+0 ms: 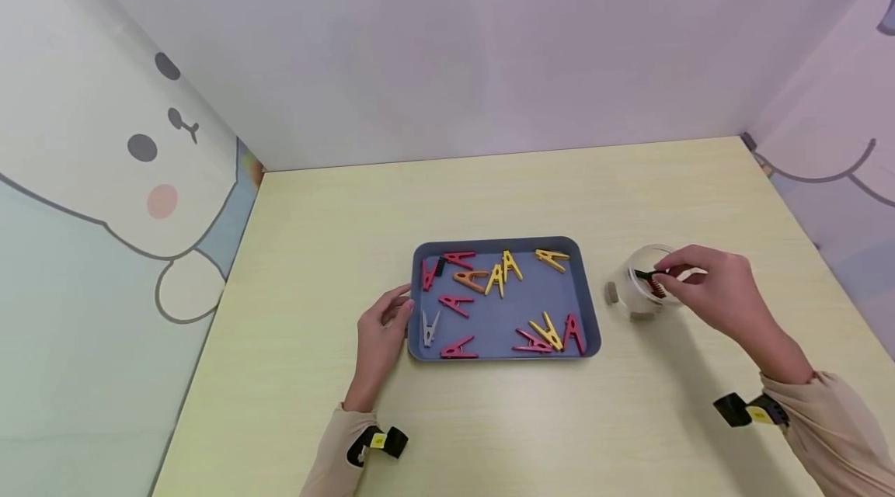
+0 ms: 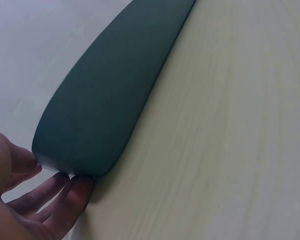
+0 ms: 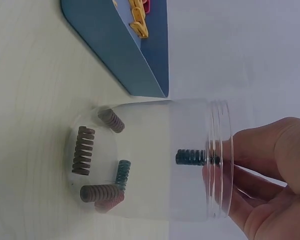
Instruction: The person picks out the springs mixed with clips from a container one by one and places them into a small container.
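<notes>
My right hand (image 1: 706, 287) pinches a dark coil spring (image 3: 190, 157) between thumb and fingers, lying across the mouth of a clear jar (image 3: 150, 205). Most of the spring is inside the jar's threaded neck. Lower in the jar lie brown springs (image 3: 82, 150), a dark green spring (image 3: 122, 174) and a red spring (image 3: 110, 202). On the left, my left hand (image 1: 381, 334) touches the outer left wall of a blue-grey tray (image 1: 489, 326), its fingers (image 2: 72, 200) resting against that end.
Several plastic clips lie in the tray: red clips (image 1: 457, 301), yellow clips (image 1: 547, 331), an orange clip (image 1: 471, 279) and a grey clip (image 1: 430, 329). A dark spring (image 1: 440, 267) is beside a red clip. A pale wooden table (image 1: 315, 248) meets walls behind and at the sides.
</notes>
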`<state>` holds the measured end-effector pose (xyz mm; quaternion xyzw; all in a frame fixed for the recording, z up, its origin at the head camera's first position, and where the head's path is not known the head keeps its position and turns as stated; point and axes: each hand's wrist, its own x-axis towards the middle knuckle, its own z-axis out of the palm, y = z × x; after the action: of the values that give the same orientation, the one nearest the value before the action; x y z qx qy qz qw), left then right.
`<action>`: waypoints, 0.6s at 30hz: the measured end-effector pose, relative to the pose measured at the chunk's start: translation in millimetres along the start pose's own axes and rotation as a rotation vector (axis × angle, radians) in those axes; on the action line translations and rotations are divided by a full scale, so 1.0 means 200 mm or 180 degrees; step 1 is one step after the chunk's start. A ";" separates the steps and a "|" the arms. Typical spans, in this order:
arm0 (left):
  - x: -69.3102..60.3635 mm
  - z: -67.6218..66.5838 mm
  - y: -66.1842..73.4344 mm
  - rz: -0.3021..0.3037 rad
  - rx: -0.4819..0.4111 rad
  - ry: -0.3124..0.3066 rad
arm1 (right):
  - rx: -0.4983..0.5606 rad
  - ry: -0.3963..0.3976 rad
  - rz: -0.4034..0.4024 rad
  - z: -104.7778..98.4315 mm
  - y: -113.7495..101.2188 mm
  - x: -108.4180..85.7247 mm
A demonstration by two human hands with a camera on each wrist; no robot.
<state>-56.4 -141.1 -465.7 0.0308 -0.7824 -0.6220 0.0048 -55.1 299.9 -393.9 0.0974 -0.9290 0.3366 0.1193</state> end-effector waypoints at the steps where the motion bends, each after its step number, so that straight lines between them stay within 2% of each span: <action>1: -0.01 0.00 0.02 -0.0003 -0.0002 -0.0015 | -0.0024 0.0024 -0.0030 0.00 0.00 0.00; 5: -0.03 0.00 0.11 0.0009 0.0057 -0.0028 | -0.0121 0.0133 -0.0152 -0.01 -0.03 0.01; 9: -0.03 0.00 0.11 0.0009 0.0080 -0.0010 | -0.0141 0.0196 -0.0202 -0.02 -0.05 0.01; 16: 0.02 0.00 -0.04 -0.0014 0.0017 0.0035 | -0.0101 0.0262 -0.0155 -0.04 -0.09 0.01; 18: 0.02 0.01 -0.06 0.0002 0.0025 0.0066 | -0.0094 0.0270 -0.0148 -0.04 -0.10 0.01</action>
<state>-59.5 -142.9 -478.5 0.0370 -0.7848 -0.6185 0.0130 -50.6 289.7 -375.7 0.1028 -0.9254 0.3239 0.1678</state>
